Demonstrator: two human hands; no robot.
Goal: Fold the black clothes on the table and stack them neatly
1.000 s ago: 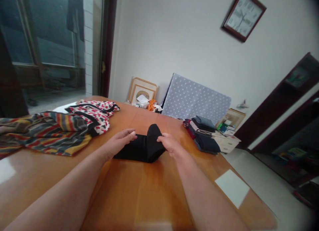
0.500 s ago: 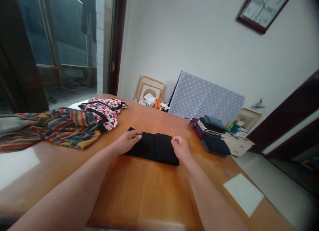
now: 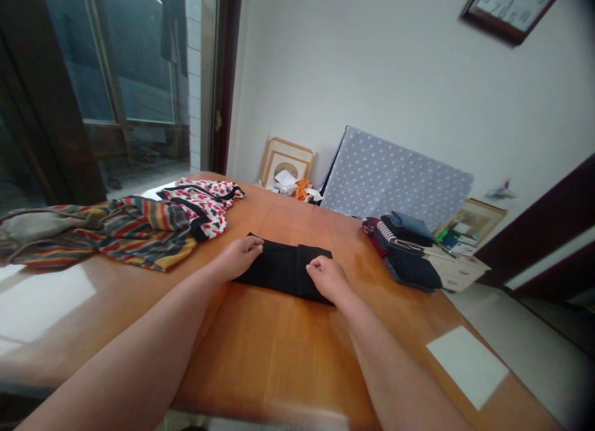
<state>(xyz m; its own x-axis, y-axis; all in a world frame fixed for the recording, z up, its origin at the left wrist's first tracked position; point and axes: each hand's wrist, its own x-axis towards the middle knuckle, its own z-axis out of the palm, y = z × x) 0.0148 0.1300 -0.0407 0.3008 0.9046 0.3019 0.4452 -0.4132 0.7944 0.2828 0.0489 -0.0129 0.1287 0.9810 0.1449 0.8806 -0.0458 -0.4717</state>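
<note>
A black folded cloth [image 3: 277, 268] lies flat on the wooden table [image 3: 264, 350], in the middle of the near part of the scene. It forms a long band running from left to right, and its right end is doubled over, leaving a raised edge across the band. The left hand [image 3: 240, 257] is at the band's left end, fingers curled and thumb close to them; whether the cloth is pinched there, I cannot tell. The right hand [image 3: 328, 277] is over the doubled right part, its fingers bent inward with the tips near the thumb; whether it has hold of any fabric, I cannot tell either.

To the left on the table lies a loose striped garment [image 3: 151, 232], and touching it on the far side is a white garment with red and black patterning [image 3: 211, 203]. To the right stands a stack of folded clothes [image 3: 411, 263], and nearer on that side lies a pale sheet [image 3: 468, 366]. Beyond the table's far edge are picture frames [image 3: 289, 155] and a grey cloth with white dots [image 3: 395, 173]. A clock [image 3: 515, 12] hangs at the upper right.
</note>
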